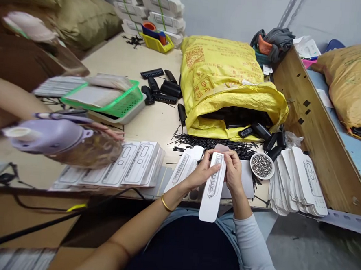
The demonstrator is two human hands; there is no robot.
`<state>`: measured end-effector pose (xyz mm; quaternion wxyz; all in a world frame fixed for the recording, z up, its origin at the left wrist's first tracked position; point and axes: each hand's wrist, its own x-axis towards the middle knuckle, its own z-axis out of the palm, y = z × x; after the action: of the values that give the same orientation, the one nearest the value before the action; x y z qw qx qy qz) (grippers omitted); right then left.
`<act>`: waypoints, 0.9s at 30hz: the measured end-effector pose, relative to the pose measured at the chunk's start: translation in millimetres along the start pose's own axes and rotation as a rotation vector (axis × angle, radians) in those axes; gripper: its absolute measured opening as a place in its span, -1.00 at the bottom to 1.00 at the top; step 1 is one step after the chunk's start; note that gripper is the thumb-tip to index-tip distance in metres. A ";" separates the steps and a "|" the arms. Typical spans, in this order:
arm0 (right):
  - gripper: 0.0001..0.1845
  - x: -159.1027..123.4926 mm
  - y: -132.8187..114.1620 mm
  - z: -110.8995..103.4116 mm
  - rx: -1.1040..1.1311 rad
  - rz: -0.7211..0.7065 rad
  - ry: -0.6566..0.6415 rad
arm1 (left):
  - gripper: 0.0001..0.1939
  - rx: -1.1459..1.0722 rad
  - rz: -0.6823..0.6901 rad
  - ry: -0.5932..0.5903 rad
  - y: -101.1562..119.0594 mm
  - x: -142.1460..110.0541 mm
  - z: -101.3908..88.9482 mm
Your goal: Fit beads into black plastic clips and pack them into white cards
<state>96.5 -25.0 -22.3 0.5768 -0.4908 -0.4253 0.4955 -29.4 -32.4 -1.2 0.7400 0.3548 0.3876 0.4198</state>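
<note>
Between my two hands is a slim white box (pixel 212 194) with a line drawing printed on it, one end flap hanging toward me. My left hand (pixel 204 171) grips its left side, thumb across the printed face. On the right edge near the top, my right hand (pixel 234 170) is closed with its fingertips on the card. Another white printed box (pixel 185 163) lies just left of my hands. A white bowl of small metal screws (pixel 262 166) stands right of my right hand. Black thin rods (pixel 210 144) are heaped beyond my hands.
A yellow sack (pixel 224 68) of black plastic parts stands ahead. Flat cartons (pixel 300 183) lie at right beside a wooden board (pixel 330 140). Filled boxes (pixel 140 161), a green basket (pixel 130 103) and a lilac-topped bottle (pixel 52 135) are left, near another person's arm (pixel 14 104).
</note>
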 end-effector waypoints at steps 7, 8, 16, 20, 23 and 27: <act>-0.79 10.6 -3.0 -10.9 0.195 0.056 -0.048 | -0.02 0.163 -0.036 0.014 -6.6 -0.9 1.2; -0.79 12.3 -2.1 -11.1 0.220 0.103 -0.044 | -0.03 0.223 -0.008 0.021 -7.7 -1.7 0.5; -0.78 -14.3 7.3 -10.5 0.195 0.112 0.011 | -0.01 0.441 0.033 -0.012 -9.9 1.5 -8.0; -0.75 -17.1 7.8 -14.6 0.222 0.140 0.250 | -0.19 0.561 0.329 -0.150 -17.1 -5.2 -15.8; -0.78 -7.6 10.6 -6.6 0.108 0.122 0.251 | -0.31 0.793 0.789 -0.189 -17.2 -15.5 -24.2; -0.81 1.2 19.2 15.4 -0.572 -0.174 -0.393 | -0.37 0.891 0.828 0.214 3.4 -23.9 -36.5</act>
<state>78.7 -21.1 -38.9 0.3633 -0.4899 -0.6897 0.3903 -70.7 -45.2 -8.0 0.2531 0.7069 0.4279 0.5031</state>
